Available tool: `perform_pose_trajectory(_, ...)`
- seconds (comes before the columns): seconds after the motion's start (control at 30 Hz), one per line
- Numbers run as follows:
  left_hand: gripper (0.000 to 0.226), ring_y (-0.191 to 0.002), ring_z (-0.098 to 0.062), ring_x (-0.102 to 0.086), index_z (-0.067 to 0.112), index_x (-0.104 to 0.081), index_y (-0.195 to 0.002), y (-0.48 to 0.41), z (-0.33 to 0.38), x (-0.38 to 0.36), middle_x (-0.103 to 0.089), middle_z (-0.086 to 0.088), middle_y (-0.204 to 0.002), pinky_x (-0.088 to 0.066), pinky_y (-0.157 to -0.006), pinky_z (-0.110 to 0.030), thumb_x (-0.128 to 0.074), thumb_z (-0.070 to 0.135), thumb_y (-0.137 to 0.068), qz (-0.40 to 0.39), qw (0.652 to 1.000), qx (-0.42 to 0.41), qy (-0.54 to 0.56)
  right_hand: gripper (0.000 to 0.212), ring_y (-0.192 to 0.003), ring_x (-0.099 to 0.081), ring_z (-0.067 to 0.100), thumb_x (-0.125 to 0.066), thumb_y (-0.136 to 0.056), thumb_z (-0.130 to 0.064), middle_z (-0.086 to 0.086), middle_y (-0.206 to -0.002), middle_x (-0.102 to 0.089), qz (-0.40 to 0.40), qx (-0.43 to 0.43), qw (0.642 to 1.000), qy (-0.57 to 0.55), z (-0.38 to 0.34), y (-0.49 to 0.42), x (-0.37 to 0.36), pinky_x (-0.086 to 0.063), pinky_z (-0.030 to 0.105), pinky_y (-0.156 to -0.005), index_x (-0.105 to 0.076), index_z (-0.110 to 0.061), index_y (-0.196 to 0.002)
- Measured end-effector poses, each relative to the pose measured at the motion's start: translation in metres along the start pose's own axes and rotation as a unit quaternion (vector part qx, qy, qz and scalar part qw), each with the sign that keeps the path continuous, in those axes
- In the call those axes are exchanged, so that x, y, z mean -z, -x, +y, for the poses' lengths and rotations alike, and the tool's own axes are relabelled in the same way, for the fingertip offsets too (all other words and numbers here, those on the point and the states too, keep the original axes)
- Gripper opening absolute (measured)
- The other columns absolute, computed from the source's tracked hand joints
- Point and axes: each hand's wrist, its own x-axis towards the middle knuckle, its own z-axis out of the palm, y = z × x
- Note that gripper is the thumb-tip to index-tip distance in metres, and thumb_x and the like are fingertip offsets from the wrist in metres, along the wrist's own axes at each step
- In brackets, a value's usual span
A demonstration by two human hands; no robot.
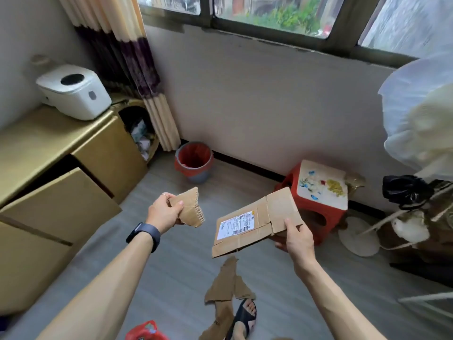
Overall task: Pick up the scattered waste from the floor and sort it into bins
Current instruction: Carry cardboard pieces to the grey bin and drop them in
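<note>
at frame centre the left hand [163,213] gripped a torn brown cardboard scrap [190,208]; the right hand [297,238] pinched a flattened labelled cardboard box [255,223]. more scraps [224,290], perhaps cardboard, lay on the floor below.

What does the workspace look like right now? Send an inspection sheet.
Surface: grey floor, torn cardboard scraps lying by the person's foot.
Job's things: small cardboard piece and flattened box with a label, both held up; bin with red liner by the wall.
Clutter: red stool, red basket at the bottom edge.
Hands: left hand grips the small piece; right hand pinches the box's edge.
Cables: nothing seen.
Surroundings: gold cabinet with a white appliance, curtain, window.
</note>
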Motion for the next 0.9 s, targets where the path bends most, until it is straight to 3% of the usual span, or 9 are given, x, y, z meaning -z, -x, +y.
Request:
perform_pose_trajectory(0.1,0.015,-0.081,-0.024,-0.072,0.027,-0.06,-0.092,-0.032,0.02,0.006,-0.071,-0.002,-0.094,-0.061,-0.067,-0.037,-0.069,0.036,-0.085,0.008,1.0,-0.001,-0.015,0.016,-0.08,-0.076,0.026,-0.056,-0.098,-0.032,0.015,-0.11,-0.069,-0.041,-0.006,0.999,0.012,-0.02,-0.035,-0.018,-0.058,0.037,-0.063,-0.06,-0.019,-0.106)
perform_pose_trajectory(0.3,0.01,-0.079,-0.022,-0.072,0.027,-0.062,-0.092,-0.088,0.047,0.023,-0.071,-0.003,-0.095,-0.058,-0.055,-0.026,-0.069,0.03,-0.087,0.055,0.998,0.024,0.029,0.014,-0.077,-0.077,0.026,-0.054,-0.098,-0.026,0.014,-0.113,-0.064,-0.094,-0.012,0.995,0.04,-0.064,-0.099,-0.078,-0.055,0.036,-0.064,-0.057,-0.019,-0.109)
perform_pose_trajectory(0.47,0.012,-0.083,-0.024,-0.072,0.028,-0.065,-0.092,-0.16,0.04,0.049,-0.072,-0.001,-0.096,-0.061,-0.061,-0.032,-0.07,0.034,-0.083,0.061,0.995,0.064,0.049,0.031,-0.078,-0.077,0.021,-0.033,-0.103,-0.04,0.004,-0.108,-0.071,-0.11,-0.028,0.989,0.096,-0.083,-0.155,-0.147,-0.057,0.037,-0.069,-0.057,-0.02,-0.108)
perform_pose_trajectory(0.63,0.013,-0.079,-0.022,-0.073,0.032,-0.068,-0.089,-0.257,0.033,0.074,-0.073,0.003,-0.094,-0.062,-0.067,-0.034,-0.07,0.036,-0.077,0.054,0.991,0.101,0.064,0.03,-0.075,-0.075,0.013,-0.037,-0.102,-0.037,0.001,-0.091,-0.076,-0.081,-0.021,0.984,0.16,-0.101,-0.224,-0.229,-0.059,0.041,-0.073,-0.062,-0.021,-0.098)
perform_pose_trajectory(0.7,0.011,-0.077,-0.021,-0.073,0.034,-0.068,-0.088,-0.307,0.031,0.088,-0.072,0.003,-0.094,-0.062,-0.069,-0.036,-0.071,0.036,-0.077,0.043,0.99,0.121,0.061,0.023,-0.074,-0.075,0.012,-0.04,-0.101,-0.03,0.003,-0.091,-0.075,-0.069,-0.034,0.982,0.171,-0.104,-0.251,-0.27,-0.06,0.046,-0.08,-0.06,-0.019,-0.097)
perform_pose_trajectory(0.9,0.01,-0.078,-0.017,-0.072,0.033,-0.067,-0.087,-0.407,0.044,0.11,-0.073,0.006,-0.088,-0.06,-0.079,-0.037,-0.068,0.036,-0.078,0.018,0.988,0.148,0.041,0.017,-0.072,-0.074,0.008,-0.04,-0.093,-0.02,0.0,-0.087,-0.075,-0.053,-0.084,0.971,0.216,-0.126,-0.312,-0.369,-0.058,0.044,-0.087,-0.056,-0.018,-0.101)
